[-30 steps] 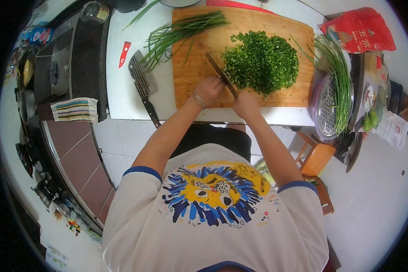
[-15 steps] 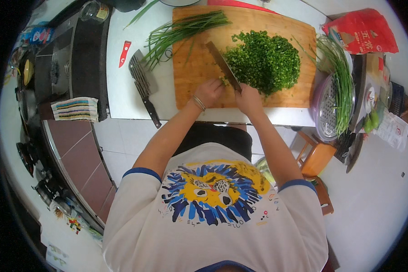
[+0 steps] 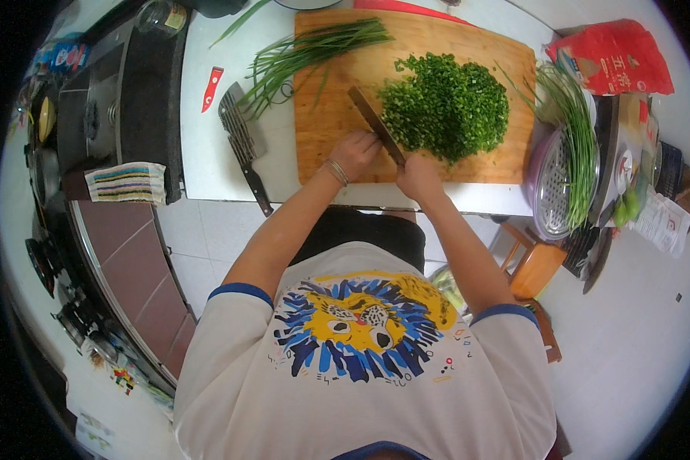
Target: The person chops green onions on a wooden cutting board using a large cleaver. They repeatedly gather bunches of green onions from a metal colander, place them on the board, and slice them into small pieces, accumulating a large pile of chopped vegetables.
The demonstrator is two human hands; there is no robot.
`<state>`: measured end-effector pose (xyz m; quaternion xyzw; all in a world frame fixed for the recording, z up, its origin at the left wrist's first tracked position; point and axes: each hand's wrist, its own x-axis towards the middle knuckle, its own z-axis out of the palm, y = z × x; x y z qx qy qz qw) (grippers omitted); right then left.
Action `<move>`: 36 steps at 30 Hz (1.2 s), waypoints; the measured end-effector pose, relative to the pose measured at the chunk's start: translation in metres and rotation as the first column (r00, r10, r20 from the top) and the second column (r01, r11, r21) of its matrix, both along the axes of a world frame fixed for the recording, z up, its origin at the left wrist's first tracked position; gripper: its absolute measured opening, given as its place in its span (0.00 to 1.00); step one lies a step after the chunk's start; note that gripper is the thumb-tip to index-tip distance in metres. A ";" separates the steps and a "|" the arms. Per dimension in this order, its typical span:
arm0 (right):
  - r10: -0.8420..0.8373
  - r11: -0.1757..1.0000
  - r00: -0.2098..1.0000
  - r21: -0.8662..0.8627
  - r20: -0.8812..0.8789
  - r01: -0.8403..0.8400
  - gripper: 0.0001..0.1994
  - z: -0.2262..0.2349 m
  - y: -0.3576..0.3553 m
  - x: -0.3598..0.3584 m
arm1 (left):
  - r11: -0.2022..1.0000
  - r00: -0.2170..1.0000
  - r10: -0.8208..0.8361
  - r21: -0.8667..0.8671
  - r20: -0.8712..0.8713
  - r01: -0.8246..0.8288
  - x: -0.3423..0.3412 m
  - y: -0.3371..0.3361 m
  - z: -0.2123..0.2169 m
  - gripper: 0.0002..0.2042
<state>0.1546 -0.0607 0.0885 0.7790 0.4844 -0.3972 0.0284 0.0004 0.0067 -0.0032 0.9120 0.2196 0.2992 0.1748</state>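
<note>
The right hand point(image 3: 419, 178) is closed around the handle of the knife point(image 3: 374, 119), whose blade slants over the board point(image 3: 322, 130), inward from its near edge. The left hand point(image 3: 356, 155) has its fingers curled beside the blade; I cannot tell whether it grips anything. Chopped greens point(image 3: 445, 103) lie right of the blade. Long greens point(image 3: 322, 46) cross the board's far left corner onto the worktop point(image 3: 207, 153). A basin point(image 3: 542, 176) stands at the worktop's right edge.
</note>
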 end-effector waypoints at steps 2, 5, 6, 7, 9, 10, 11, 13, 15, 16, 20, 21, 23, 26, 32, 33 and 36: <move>0.051 0.997 0.998 -0.055 0.022 -0.050 0.08 0.000 0.007 0.001 | 1.000 1.000 0.004 0.008 -0.003 -0.004 0.000 0.001 0.001 0.11; 0.098 0.992 0.995 -0.083 -0.012 -0.099 0.07 -0.012 0.018 0.001 | 1.000 0.999 0.005 -0.009 -0.045 -0.005 0.000 0.000 0.007 0.10; 0.074 0.996 0.997 -0.047 0.012 -0.073 0.07 -0.016 0.023 -0.003 | 1.000 0.998 0.003 -0.027 -0.067 -0.005 -0.002 -0.002 0.003 0.10; 0.048 0.999 0.998 -0.010 0.036 -0.047 0.07 -0.021 0.028 -0.010 | 0.999 0.996 0.000 -0.045 -0.090 -0.004 -0.002 -0.002 0.001 0.10; 0.035 0.999 0.998 0.013 0.057 -0.036 0.07 -0.019 0.035 -0.019 | 0.999 0.999 0.008 -0.036 -0.049 -0.010 -0.004 -0.004 -0.001 0.09; 0.050 0.999 0.997 0.001 0.063 -0.050 0.07 -0.013 0.039 -0.021 | 0.999 1.000 0.011 -0.032 -0.029 -0.012 -0.005 -0.005 -0.002 0.09; 0.062 0.998 0.996 -0.010 0.070 -0.061 0.07 -0.010 0.041 -0.022 | 1.000 0.999 0.006 -0.014 -0.045 -0.006 -0.007 -0.004 -0.001 0.09; 0.047 0.996 0.998 0.076 0.035 -0.049 0.07 -0.030 0.018 -0.012 | 1.000 0.998 -0.001 0.021 -0.065 0.002 -0.005 -0.002 0.003 0.09; 0.047 0.994 0.998 0.097 0.040 -0.051 0.08 -0.029 -0.006 0.002 | 0.999 0.998 0.024 0.034 -0.050 -0.022 -0.002 -0.004 0.009 0.10; 0.049 0.995 0.997 0.079 0.063 -0.054 0.08 -0.023 -0.016 0.008 | 0.999 0.999 0.034 0.039 -0.040 -0.032 0.000 -0.005 0.010 0.11; -0.084 0.973 0.994 0.220 0.064 0.068 0.08 -0.027 -0.022 0.020 | 1.000 1.000 0.021 0.015 -0.011 -0.021 0.006 -0.008 -0.009 0.11; -0.074 0.969 0.995 0.240 0.060 0.058 0.08 -0.026 -0.021 0.022 | 1.000 1.000 0.017 -0.026 -0.012 -0.017 0.011 -0.007 -0.005 0.10; -0.053 0.959 0.997 0.280 0.053 0.036 0.07 -0.020 -0.019 0.026 | 0.997 1.000 0.021 -0.078 -0.002 -0.021 0.016 -0.006 -0.006 0.11; -0.075 0.966 0.997 0.249 0.030 0.065 0.08 -0.007 -0.024 0.018 | 0.995 0.999 0.042 -0.085 -0.015 -0.043 0.016 -0.007 -0.012 0.11; -0.094 0.987 0.995 0.134 0.032 0.089 0.08 -0.006 -0.028 0.008 | 0.999 0.993 0.032 -0.001 -0.114 -0.032 0.013 -0.004 0.004 0.11; -0.092 0.988 0.995 0.127 0.029 0.087 0.08 -0.006 -0.028 0.007 | 1.000 0.993 0.026 0.015 -0.111 -0.024 0.013 -0.003 0.002 0.11; -0.080 0.992 0.996 0.105 0.035 0.075 0.08 -0.008 -0.025 0.005 | 0.996 0.998 0.029 0.090 -0.051 -0.024 0.013 0.001 -0.004 0.10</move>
